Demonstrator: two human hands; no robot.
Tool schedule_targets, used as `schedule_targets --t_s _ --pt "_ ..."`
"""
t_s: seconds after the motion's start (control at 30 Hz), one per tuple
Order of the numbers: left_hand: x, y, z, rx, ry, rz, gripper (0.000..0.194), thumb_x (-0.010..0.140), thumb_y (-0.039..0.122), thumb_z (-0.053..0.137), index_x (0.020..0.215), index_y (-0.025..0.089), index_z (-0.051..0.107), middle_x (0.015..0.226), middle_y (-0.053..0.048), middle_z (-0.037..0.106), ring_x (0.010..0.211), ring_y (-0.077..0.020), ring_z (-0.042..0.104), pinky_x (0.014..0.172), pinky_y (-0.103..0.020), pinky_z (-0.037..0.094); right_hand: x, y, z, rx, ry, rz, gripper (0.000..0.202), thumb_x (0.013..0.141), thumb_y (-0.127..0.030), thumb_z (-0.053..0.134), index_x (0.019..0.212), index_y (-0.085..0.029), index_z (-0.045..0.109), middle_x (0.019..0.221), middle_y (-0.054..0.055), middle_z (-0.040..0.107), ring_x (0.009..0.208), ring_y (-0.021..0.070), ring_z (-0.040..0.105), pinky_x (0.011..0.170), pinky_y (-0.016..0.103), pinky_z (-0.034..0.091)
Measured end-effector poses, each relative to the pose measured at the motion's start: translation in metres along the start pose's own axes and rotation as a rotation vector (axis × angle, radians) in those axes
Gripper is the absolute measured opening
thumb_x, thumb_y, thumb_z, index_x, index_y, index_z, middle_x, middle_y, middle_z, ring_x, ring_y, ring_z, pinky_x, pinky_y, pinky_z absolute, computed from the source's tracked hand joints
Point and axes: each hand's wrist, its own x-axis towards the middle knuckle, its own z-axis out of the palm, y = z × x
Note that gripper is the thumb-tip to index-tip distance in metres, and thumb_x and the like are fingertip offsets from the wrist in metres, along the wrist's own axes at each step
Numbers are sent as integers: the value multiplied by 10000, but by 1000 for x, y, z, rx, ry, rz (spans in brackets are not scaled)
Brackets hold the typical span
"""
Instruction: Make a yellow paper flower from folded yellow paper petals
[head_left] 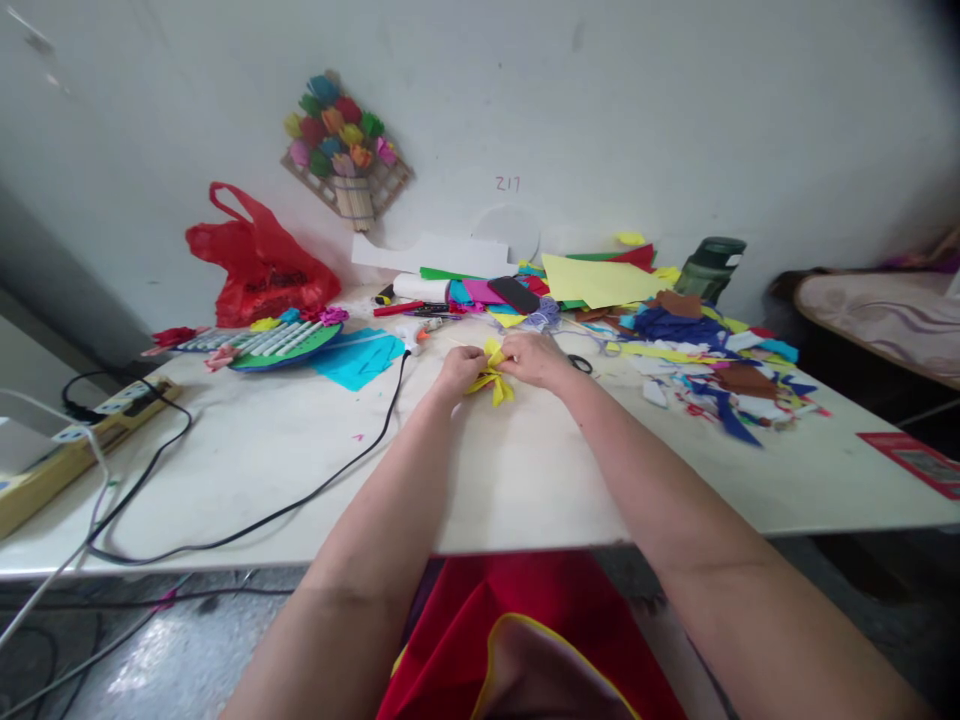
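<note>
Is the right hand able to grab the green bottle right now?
Probably not right away. The right hand is holding the yellow piece, and colourful scraps lie in front of the green bottle. Once free, it might reach over them.

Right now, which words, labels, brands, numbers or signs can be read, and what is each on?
"217" in reddish handwriting on the wall; first character possibly a Z.
Too blurred to read: dark print on the red plastic bag.
Too blurred: print on the red card, right.
Too small: pale marking on the green bottle.
</note>
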Motion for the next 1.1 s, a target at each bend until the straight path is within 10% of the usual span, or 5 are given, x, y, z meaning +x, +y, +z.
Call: schedule_targets --t_s 0.23,0.53,0.8,1.1 --pt "5 2 -15 -376 -61 -85 510 756 631 499 821 137 603 642 -62 626 542 -148 606 434 -216 392 -1 -4 -4 125 201 325 220 727 -312 572 553 -191 630 591 27 611 602 160 515 556 280 303" --pt "1 -1 -15 -236 -296 118 417 576 228 780 944 135 609 843 -35 660 689 -109 644 526 -169 436 3 -1 1 217 365 464 240 708 -310 572 507 -181 556 529 -4 518 539 118 432 501 258 245" --pt "10 -9 -14 -346 -208 101 298 572 138 770 806 111 588 744 -7 645 625 -82 624 677 -220 507 -4 -10 2 -63 348 198 159 806 -251 543 718 -183 655 1009 59 651 757 152 561 558 253 322" --pt "4 -3 -11 -264 -179 73 279 551 180 787 731 95 592 635 3 607 530 -68 575 570 -196 474 -5 -4 9 21 363 181 159 816 -225 545 748 -184 683 1002 63 685 817 164 599 639 252 408"
